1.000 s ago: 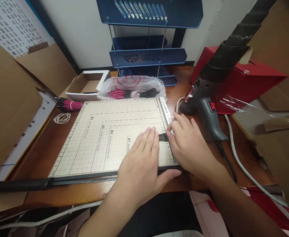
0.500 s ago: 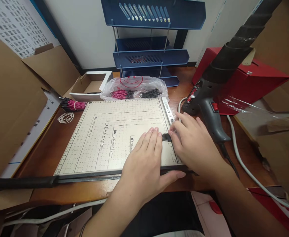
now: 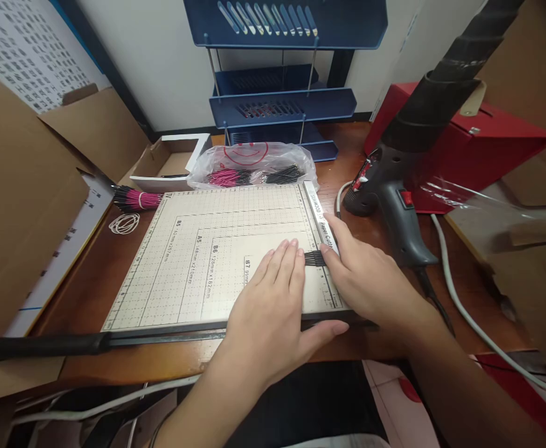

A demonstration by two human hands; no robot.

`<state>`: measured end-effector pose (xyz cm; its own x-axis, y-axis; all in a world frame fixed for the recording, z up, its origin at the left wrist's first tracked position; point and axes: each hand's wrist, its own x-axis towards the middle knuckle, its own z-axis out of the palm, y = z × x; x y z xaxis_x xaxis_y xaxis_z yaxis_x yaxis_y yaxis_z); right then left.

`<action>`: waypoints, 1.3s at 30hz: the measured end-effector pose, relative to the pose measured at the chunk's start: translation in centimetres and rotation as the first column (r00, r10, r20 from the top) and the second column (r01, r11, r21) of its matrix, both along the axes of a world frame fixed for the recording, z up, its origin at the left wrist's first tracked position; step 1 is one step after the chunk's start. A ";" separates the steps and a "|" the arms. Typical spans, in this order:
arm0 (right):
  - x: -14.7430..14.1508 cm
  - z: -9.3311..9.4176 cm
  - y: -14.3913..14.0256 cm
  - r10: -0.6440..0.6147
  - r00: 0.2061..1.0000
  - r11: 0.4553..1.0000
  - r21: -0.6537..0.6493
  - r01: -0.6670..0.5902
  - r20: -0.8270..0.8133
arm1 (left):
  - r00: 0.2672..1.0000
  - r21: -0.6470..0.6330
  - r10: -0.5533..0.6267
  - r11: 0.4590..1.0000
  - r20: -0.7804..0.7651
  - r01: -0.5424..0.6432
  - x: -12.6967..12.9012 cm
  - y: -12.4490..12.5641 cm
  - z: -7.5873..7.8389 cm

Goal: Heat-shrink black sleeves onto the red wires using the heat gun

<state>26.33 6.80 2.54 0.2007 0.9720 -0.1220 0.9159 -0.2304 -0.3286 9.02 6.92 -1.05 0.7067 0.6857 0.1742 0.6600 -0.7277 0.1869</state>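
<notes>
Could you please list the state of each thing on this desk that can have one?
Left hand: flat, palm down, pressing on the paper cutter board.
Right hand: at the ruler edge, touching the black wires.
Black wires: lying flat between both hands.
Cutter blade arm: lowered along the front edge.
Plastic bag: open, holding wire bundles.
Heat gun: lying on the desk, unheld.

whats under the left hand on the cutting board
The left hand lies flat on the cutting board. Short black wires stick out past its fingertips toward the right hand. The rest of the wires is covered by the hand.
</notes>
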 end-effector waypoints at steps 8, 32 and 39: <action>-0.2 -0.2 0.3 -0.013 0.999 1.000 -0.019 0.014 0.029 | 1.000 0.002 0.013 1.000 -0.023 -0.013 0.1 0.0 0.0; 8.5 -0.8 -1.6 -0.303 0.946 0.842 0.498 0.209 0.116 | 1.000 0.015 0.004 1.000 -0.015 -0.004 0.1 0.0 0.1; 8.8 -2.0 -0.8 -0.276 0.924 0.897 0.417 0.147 0.267 | 1.000 0.029 0.017 0.999 -0.006 -0.017 0.2 -0.1 0.1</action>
<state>35.13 6.03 0.54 0.3717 0.8586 0.3531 0.9284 -0.3453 -0.1376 9.17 6.85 -0.98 0.6961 0.6923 0.1902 0.6733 -0.7215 0.1618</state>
